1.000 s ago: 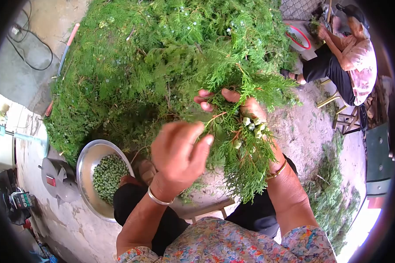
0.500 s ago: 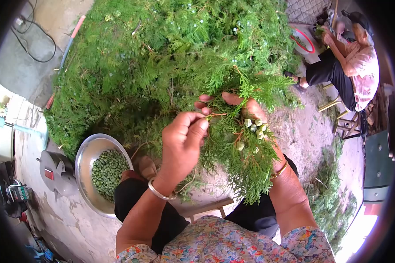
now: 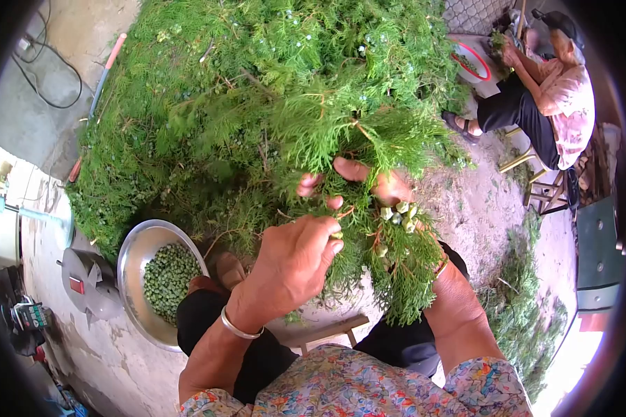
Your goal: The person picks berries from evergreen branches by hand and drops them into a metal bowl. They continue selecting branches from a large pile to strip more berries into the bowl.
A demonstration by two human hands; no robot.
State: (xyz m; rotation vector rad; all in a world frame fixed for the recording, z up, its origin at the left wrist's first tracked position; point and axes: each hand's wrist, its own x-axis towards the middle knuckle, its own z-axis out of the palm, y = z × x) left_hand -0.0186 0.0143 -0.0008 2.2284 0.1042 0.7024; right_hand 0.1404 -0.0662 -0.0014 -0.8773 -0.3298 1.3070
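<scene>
Pinching lower than a moment ago, the left hand [image 3: 292,258] seems to have a small green cone [image 3: 336,235] between finger and thumb, so the work is at a new spot. The right hand [image 3: 391,187] grips the leafy evergreen branch [image 3: 407,281], where pale cones [image 3: 402,207] cling.

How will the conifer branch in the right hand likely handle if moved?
The conifer branch would probably flop at its tips: leafy sprays droop below the right hand. It looks light for its size, being mostly thin, feathery foliage. Its pale green cones may come loose if tugged, clustered among slender twigs.
</scene>
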